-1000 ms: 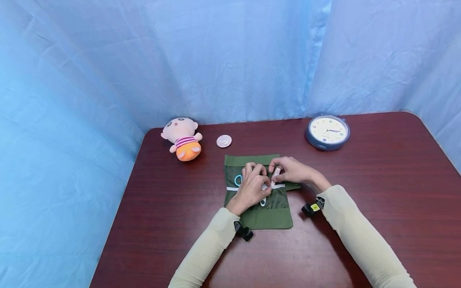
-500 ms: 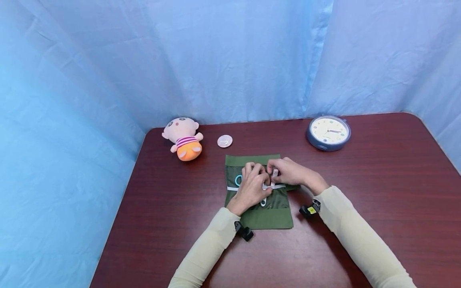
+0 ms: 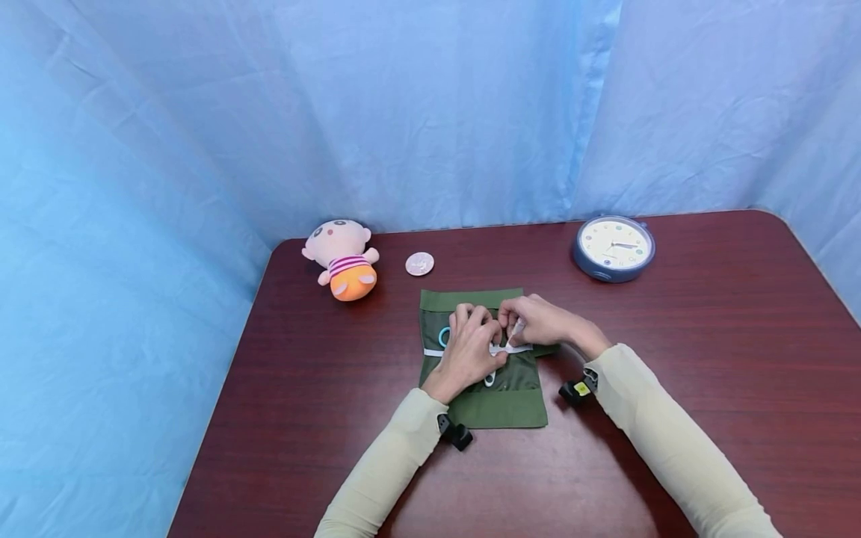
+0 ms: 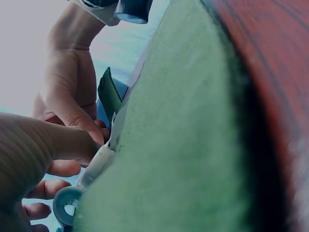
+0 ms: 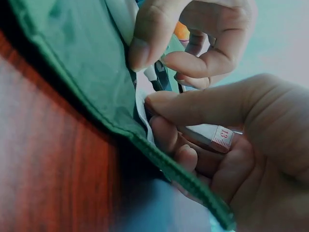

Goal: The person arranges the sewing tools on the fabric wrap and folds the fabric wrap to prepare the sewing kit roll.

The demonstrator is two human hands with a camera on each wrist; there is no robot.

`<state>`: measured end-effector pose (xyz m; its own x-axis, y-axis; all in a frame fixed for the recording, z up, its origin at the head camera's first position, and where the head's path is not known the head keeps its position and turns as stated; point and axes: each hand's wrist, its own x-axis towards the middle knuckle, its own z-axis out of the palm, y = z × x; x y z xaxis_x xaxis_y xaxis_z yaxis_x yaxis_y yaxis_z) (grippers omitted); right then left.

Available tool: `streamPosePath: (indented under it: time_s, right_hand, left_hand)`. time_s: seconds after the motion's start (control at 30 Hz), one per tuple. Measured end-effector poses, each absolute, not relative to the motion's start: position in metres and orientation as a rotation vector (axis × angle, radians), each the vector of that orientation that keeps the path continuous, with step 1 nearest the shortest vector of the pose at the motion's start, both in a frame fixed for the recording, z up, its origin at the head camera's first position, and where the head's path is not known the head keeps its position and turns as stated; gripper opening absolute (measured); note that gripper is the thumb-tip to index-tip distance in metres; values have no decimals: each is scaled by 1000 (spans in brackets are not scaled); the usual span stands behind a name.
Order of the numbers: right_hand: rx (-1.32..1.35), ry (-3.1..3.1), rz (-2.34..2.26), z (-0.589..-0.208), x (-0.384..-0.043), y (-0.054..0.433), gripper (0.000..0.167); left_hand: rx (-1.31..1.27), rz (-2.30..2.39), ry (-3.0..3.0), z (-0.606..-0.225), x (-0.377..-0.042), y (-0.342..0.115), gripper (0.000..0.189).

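Between the right fingers (image 5: pixel 203 105), measuring tape (image 5: pixel 222 137)

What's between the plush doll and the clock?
The pale round disc, close to the plush doll. From the disc across to the clock, the tabletop is bare. Shows in the head view.

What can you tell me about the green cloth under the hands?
The green cloth lies spread open on the table, its darker middle panel between lighter bands at top and bottom. It looks like fabric. A white strap crosses it; a flap juts out at the right. The left hand and right hand touch the strap, hiding part.
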<state>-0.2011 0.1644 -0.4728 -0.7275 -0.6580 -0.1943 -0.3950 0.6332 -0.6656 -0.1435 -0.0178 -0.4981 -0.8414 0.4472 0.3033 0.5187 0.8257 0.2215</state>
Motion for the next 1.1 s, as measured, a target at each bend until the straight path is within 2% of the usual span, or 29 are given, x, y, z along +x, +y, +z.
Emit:
streamPosePath:
  time_s: [0.3,0.67,0.87,1.1]
  right_hand:
    - [-807,2341,-783,-466,-208,156,38]
    - [-794,2320,-878,-465,-208,164,34]
    - [-661,2239,-1102,-471,-207,168,34]
    - [-566,2283,-1259,-480,-207,170,23]
  left_hand:
    - [-753,-454,-2767,-498,-143,-18,27]
    - [-756,-409,-2842,-493,-143,-18,24]
    - [-742,-385,-2858,-491,-143,-18,22]
    - [-694,-395,-2853,-493,-141,-15,22]
